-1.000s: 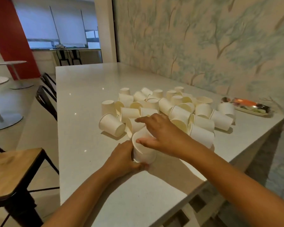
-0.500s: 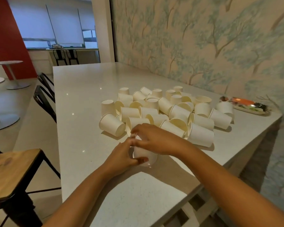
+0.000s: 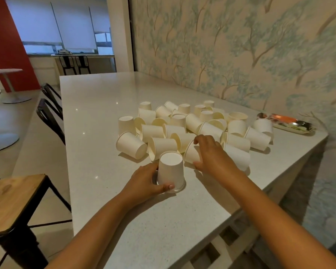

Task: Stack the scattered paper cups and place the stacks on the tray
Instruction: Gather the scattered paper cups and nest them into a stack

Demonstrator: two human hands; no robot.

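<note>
Paper cups mostly on their sides in a loose pile on the counter, just beyond both hands. Inverted stack, base up, standing on the counter nearest the camera. Left hand wrapped round its lower wall, thumb across the front near the rim: fingers closed on the stack. Right hand over a tipped cup just right of the stack, fingers curled over its top and thumb at its near side; closing on it, but full grip hard to confirm, palm hides the contact. Tray far right by the wall, well apart from both hands, holding no cups yet.

Step in hand, by the look: pick the tipped cup, add to the stack. To do well: pinch light across the wall, not the open mouth, paper buckles. Turn mouth down before lowering. Keep left steadying low so the stack stays put. Centre over the base, press straight down, no tilt. Watch neighbours touching the cup; likely to roll when lifted.
</note>
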